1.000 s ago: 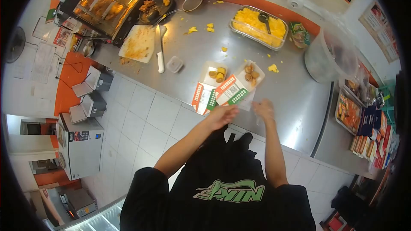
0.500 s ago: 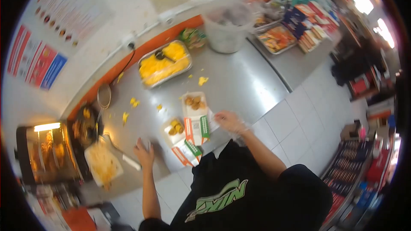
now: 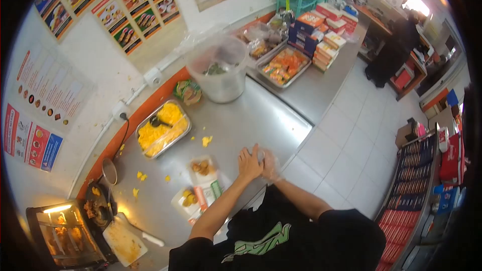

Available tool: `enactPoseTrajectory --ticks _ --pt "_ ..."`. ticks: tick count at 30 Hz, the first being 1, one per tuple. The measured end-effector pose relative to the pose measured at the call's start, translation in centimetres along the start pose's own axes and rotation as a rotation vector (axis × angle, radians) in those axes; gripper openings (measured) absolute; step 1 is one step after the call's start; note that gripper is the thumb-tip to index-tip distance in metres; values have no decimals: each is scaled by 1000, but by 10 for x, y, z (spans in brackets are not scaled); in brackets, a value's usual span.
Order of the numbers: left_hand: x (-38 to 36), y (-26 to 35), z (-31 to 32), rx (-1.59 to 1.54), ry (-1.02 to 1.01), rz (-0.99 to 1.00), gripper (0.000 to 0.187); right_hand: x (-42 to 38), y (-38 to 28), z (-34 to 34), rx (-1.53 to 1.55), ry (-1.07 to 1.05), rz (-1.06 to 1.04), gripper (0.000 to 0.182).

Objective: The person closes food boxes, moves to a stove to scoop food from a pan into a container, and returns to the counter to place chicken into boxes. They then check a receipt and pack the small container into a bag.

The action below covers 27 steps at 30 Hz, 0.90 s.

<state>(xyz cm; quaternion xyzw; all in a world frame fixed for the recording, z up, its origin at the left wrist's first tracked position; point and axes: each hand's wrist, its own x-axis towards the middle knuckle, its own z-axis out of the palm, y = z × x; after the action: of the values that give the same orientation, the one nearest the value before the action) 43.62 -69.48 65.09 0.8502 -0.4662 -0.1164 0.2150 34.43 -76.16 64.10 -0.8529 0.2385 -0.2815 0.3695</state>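
Observation:
My left hand (image 3: 249, 164), bare, and my right hand (image 3: 271, 167), in a clear plastic glove, meet above the counter's front edge. Their fingers close around something small and greyish, mostly hidden, that I cannot make out. Left of them sit two open paper food boxes: one holds brown fried pieces (image 3: 203, 167), the other yellowish round pieces (image 3: 189, 198). My left forearm partly covers their printed green and orange lids (image 3: 207, 192).
Behind the boxes stand a metal tray of shredded yellow food (image 3: 147, 138) with a black scoop and a big clear bucket (image 3: 224, 88). A knife (image 3: 153, 239) and cutting board (image 3: 123, 241) lie left. Stacked boxes (image 3: 329, 50) stand far right; a person (image 3: 394, 45) in black is beyond.
My left hand has come across from the left side of the counter to meet my right hand. The view has shifted, showing more of the wall and the back of the room.

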Motion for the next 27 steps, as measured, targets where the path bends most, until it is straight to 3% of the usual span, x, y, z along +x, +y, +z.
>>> enactPoseTrajectory --ticks 3,6,10,12,19,27 --pt "39 22 25 9 5 5 72 26 47 -14 -128 21 70 53" --pt "57 33 35 2 -20 -40 72 38 61 -31 -216 -98 84 54" --pt "59 42 33 -42 -79 -167 71 52 63 -45 -219 -98 -12 55" --pt "67 40 33 -87 32 -122 71 55 72 -41 -228 -136 -16 55" --pt "76 45 22 -74 57 -117 69 67 88 -38 -366 -262 9 66" --pt "85 49 -4 7 -96 -269 76 76 87 -38 -459 -289 -34 67"
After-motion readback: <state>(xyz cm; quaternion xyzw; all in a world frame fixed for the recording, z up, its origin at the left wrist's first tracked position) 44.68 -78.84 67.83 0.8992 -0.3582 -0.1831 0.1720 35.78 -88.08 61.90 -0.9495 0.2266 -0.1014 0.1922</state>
